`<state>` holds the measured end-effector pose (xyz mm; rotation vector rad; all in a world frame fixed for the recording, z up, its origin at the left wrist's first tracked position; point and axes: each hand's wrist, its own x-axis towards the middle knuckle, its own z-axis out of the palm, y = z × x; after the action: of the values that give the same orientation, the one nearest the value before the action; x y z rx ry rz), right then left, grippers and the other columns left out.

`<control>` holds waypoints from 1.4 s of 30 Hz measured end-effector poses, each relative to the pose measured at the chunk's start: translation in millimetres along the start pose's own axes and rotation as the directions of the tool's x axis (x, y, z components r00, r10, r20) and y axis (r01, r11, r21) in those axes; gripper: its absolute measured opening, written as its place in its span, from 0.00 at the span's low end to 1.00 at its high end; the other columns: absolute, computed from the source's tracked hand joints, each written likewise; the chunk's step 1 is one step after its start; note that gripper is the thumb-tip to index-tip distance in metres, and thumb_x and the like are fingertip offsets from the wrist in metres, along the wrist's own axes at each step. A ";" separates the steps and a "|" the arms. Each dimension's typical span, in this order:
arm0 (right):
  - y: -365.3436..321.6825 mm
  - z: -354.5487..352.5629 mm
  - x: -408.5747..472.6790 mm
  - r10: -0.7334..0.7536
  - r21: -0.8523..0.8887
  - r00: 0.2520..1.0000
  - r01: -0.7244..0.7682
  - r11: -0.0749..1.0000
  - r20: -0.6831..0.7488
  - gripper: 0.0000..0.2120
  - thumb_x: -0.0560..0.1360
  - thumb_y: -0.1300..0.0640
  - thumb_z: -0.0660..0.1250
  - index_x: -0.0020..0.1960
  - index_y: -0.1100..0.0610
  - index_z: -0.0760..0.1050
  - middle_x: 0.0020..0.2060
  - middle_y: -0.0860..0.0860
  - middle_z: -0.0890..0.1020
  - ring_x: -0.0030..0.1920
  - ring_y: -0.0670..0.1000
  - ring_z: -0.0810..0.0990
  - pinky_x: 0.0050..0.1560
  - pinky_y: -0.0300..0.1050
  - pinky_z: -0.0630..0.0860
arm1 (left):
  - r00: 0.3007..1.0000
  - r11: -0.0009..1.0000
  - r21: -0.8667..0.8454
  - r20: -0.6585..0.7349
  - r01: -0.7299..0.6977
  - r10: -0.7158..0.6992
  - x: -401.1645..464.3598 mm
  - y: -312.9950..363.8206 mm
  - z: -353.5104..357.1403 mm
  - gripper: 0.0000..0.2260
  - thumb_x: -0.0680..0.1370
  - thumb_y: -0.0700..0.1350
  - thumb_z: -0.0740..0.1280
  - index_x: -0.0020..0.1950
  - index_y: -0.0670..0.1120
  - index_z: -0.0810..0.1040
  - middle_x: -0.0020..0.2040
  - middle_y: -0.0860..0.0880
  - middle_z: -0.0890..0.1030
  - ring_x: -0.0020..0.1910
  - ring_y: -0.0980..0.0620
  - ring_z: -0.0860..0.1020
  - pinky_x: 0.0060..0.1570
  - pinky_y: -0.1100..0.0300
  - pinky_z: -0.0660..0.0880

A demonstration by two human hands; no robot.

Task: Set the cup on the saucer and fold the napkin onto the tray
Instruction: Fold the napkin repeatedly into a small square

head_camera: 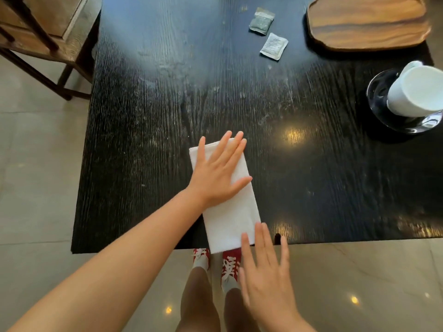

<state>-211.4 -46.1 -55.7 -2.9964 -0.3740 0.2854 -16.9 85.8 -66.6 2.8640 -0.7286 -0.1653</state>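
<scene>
Right hand (pixel 266 281) hovers flat-fingered, gripping nothing; left hand (pixel 215 173) spreads wide, pinning the white folded cloth napkin (pixel 230 212) to crease it.

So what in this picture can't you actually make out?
All in the head view:
- Print on the two packets: too small to read.
- Cup and saucer: right sides cut off by the frame edge.
- Wooden tray: top cut off by the edge.
- Napkin: far part hidden under the left hand.
- Right hand: blurred, so contact with the napkin is unclear.
</scene>
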 end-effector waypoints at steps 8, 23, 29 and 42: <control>42.4 -2.6 4.5 -0.312 0.045 0.932 0.325 0.945 -0.184 0.26 0.68 0.69 0.66 0.66 0.60 0.70 0.66 0.60 0.72 0.71 0.56 0.65 0.69 0.59 0.62 | 0.948 0.944 0.085 0.033 -0.320 0.318 25.4 3.2 1.0 0.35 0.72 0.70 0.53 0.75 0.55 0.56 0.77 0.46 0.53 0.76 0.45 0.49 0.66 0.30 0.44; 66.1 -17.5 34.1 -0.455 0.108 0.811 0.523 0.845 -0.366 0.08 0.69 0.61 0.73 0.48 0.60 0.83 0.46 0.54 0.85 0.48 0.51 0.83 0.61 0.44 0.71 | 0.978 0.964 -0.186 -0.121 -0.191 0.171 -60.8 -8.9 -13.6 0.24 0.75 0.53 0.59 0.70 0.46 0.65 0.66 0.44 0.73 0.69 0.47 0.65 0.71 0.40 0.52; 60.9 -29.6 36.3 -0.306 0.293 0.861 0.440 0.849 -0.406 0.04 0.71 0.62 0.71 0.46 0.61 0.83 0.42 0.53 0.85 0.45 0.51 0.83 0.50 0.39 0.79 | 0.950 0.928 -0.207 -0.043 -0.310 0.308 -97.0 -26.4 -10.9 0.29 0.67 0.45 0.62 0.69 0.45 0.69 0.68 0.48 0.72 0.71 0.49 0.65 0.72 0.41 0.52; 64.6 -42.9 60.0 -0.168 0.421 0.897 0.348 0.838 -0.408 0.28 0.69 0.54 0.72 0.65 0.57 0.67 0.61 0.54 0.74 0.63 0.50 0.70 0.67 0.44 0.67 | 0.971 0.955 -0.241 -0.202 -0.175 0.127 -93.3 -17.4 3.8 0.19 0.82 0.51 0.52 0.60 0.43 0.78 0.61 0.45 0.78 0.65 0.51 0.70 0.68 0.47 0.63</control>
<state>-130.7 -96.8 -32.6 -2.3906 -0.5690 -0.1731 -90.9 145.3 -67.9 2.5247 -0.8194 0.0261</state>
